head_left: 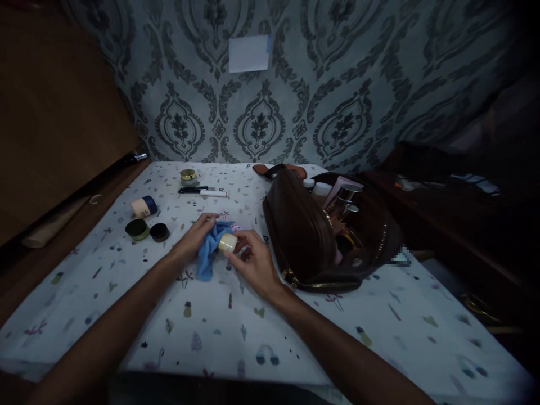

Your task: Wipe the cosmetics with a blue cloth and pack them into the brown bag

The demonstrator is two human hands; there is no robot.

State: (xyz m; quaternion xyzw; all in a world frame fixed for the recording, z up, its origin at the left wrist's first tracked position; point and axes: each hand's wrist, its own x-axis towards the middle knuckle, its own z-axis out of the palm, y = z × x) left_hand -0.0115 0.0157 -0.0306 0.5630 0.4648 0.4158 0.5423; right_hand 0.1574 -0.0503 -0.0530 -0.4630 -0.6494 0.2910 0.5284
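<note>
Near the middle of the table, my right hand (pixel 255 260) pinches a small pale yellow cosmetic jar (pixel 228 243) between thumb and fingers. My left hand (pixel 198 232) is closed on a blue cloth (pixel 206 257), which lies against the jar's left side and hangs down towards the tabletop. A bit of pink-and-white material shows just behind the jar; I cannot make out what it is. Right of my right hand stands a brown toiletry bag (pixel 299 225), unzipped, with several bottles and tubes inside, among them a silver-capped bottle (pixel 349 194).
On the patterned tablecloth (pixel 211 337), at left, are a navy-capped jar (pixel 144 207), a green-lidded jar (pixel 137 230) and a small dark round pot (pixel 160 232). Farther back sit a gold-lidded jar (pixel 188 178) and slim pens (pixel 214 193). A wooden panel (pixel 59 112) borders the left; papered wall stands behind.
</note>
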